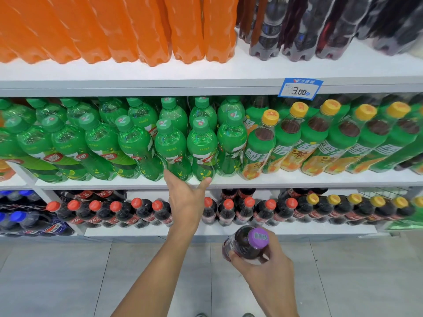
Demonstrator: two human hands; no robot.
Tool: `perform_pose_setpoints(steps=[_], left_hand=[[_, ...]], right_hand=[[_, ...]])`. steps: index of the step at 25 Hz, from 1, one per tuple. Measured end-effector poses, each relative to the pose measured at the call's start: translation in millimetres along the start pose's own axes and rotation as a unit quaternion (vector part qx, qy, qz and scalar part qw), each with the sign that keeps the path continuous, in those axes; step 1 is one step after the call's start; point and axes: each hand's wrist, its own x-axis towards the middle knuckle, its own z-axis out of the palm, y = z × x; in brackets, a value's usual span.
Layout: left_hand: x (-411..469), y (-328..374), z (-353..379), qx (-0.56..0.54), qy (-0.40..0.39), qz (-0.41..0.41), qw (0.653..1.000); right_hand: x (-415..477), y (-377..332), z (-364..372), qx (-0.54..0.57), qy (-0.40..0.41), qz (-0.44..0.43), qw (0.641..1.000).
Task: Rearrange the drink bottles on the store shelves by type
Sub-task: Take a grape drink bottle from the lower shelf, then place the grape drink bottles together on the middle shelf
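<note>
Shelves of drinks are seen from above, with a tiled floor below. The left hand is stretched out to the middle shelf, its fingers spread wide. The forefinger is laid against the foot of a green soda bottle in the front row, and the thumb is held apart to the right, before the neighbouring bottle. Nothing is gripped by it. The right hand is held low, and its fingers are curled round a dark bottle with a purple cap, the cap turned towards the camera. On the middle shelf, green soda is ranged on the left and yellow-capped tea bottles on the right. Orange bottles are stood above, and red-capped cola bottles are lined up below. A price tag marked 3.00 is fixed to the upper shelf edge.
</note>
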Motion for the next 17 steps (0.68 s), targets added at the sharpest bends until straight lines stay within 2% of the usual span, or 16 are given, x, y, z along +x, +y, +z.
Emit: perform_pose_setpoints(steps=[3, 9, 17], left_hand=[[-24, 6, -14, 0.066, -0.033, 0.027, 0.997], [-72, 28, -51, 0.11, -0.083, 0.072, 0.988], [-135, 85, -92, 0.182, -0.169, 0.259, 0.934]], right_hand=[[-5, -23, -8, -0.007, -0.016, 0.003, 1.0], [-20, -84, -32, -0.014, 0.0, -0.027, 1.0], [-69, -160, -87, 0.024, 0.036, -0.044, 0.998]])
